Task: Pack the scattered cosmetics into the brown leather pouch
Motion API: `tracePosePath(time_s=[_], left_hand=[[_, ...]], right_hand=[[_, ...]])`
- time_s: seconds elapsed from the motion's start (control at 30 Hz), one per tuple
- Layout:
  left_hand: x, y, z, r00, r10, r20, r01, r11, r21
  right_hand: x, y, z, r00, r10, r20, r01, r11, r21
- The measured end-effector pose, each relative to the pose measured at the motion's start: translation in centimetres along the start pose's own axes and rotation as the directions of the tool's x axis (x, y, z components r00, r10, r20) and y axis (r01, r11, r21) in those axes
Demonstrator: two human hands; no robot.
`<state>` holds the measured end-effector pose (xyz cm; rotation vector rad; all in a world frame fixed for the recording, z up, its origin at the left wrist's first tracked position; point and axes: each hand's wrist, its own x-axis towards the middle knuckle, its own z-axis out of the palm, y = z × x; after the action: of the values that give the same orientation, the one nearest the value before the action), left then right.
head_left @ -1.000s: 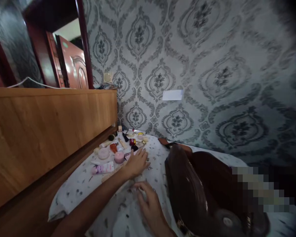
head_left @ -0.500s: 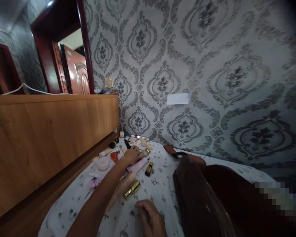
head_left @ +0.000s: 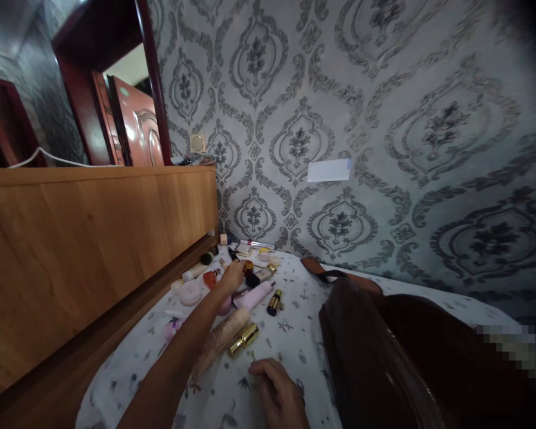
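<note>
Stretched over a cluster of cosmetics, my left hand (head_left: 233, 277) has its fingers curled closed beside a small amber jar (head_left: 248, 266). What they grip, if anything, is hidden. A black cap-like piece (head_left: 252, 280) and a lilac tube (head_left: 255, 294) lie just right of it. Under the left forearm, a beige tube (head_left: 227, 333) is partly covered. My right hand (head_left: 280, 390) rests on the patterned sheet (head_left: 290, 357), loosely curled, thumb and fingers apart, with nothing visible in it. Nearest to it is a gold tube (head_left: 244, 339); a black-and-gold bottle (head_left: 274, 302) lies farther off.
A brown leather bag (head_left: 361, 345) takes up the right side, its strap (head_left: 315, 270) trailing toward the wall. Along the left runs a wooden headboard-like panel (head_left: 98, 238). Around the left arm are a round pink compact (head_left: 190, 293), an orange item (head_left: 210, 279) and a silver tube (head_left: 256, 245).
My left hand has drawn slightly left, its fingers going from spread to curled, uncovering the amber jar and black piece. The right hand stays put. The view has shifted slightly.
</note>
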<state>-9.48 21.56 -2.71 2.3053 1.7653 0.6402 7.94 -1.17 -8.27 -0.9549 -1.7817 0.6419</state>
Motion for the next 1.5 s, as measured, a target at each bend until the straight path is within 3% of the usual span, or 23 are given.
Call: tracePosePath(time_s=[0.17, 0.37, 0.53, 0.67, 0.83, 1.07, 1.17, 1.27, 1.37, 1.43, 1.5], left_hand=[[0.3, -0.6, -0.6, 0.997, -0.054, -0.052, 0.056, 0.998, 0.020], [0.3, -4.9, -4.0, 0.985, -0.159, -0.067, 0.163, 0.985, 0.056], [-1.0, -8.0, -6.6, 0.994, -0.104, 0.017, 0.103, 0.991, 0.085], [-2.4, -8.8, -6.9, 0.991, -0.006, 0.133, -0.004, 0.997, 0.080], [-3.4, -8.1, -5.8, 0.973, 0.068, 0.221, -0.086, 0.993, 0.074], [-3.6, -6.1, -4.6, 0.999, 0.022, 0.043, -0.027, 0.992, 0.124], [-3.8, -4.9, -4.8, 0.998, 0.055, 0.001, -0.055, 0.990, 0.129], [-4.1, -3.4, -4.7, 0.981, 0.178, 0.077, -0.186, 0.976, 0.115], [-4.5, -1.9, -4.2, 0.922, 0.317, 0.223, -0.341, 0.937, 0.077], [-4.8, -1.3, -3.7, 0.886, 0.353, 0.299, -0.395, 0.914, 0.090], [-5.0, -0.8, -3.3, 0.882, 0.344, 0.322, -0.402, 0.906, 0.135]], right_hand=[[0.0, -0.3, -0.2, 1.000, 0.027, -0.011, -0.027, 0.999, 0.020], [0.0, -1.3, -0.1, 0.993, 0.103, -0.054, -0.101, 0.994, 0.048], [-0.1, -1.3, 0.1, 0.988, 0.145, -0.057, -0.143, 0.989, 0.037], [0.0, -1.4, 0.0, 0.987, 0.159, -0.033, -0.158, 0.987, 0.028], [0.1, -1.8, 0.0, 0.987, 0.156, -0.031, -0.155, 0.987, 0.040], [0.1, -2.3, -0.1, 0.984, 0.176, -0.040, -0.173, 0.983, 0.054], [0.1, -2.3, -0.2, 0.979, 0.203, -0.027, -0.200, 0.978, 0.065], [0.1, -2.3, -0.2, 0.977, 0.211, -0.020, -0.209, 0.976, 0.066], [0.0, -2.3, -0.1, 0.980, 0.196, -0.033, -0.193, 0.979, 0.071], [0.0, -2.2, -0.1, 0.981, 0.186, -0.047, -0.182, 0.981, 0.070], [0.0, -2.2, -0.1, 0.982, 0.179, -0.057, -0.175, 0.982, 0.066]])
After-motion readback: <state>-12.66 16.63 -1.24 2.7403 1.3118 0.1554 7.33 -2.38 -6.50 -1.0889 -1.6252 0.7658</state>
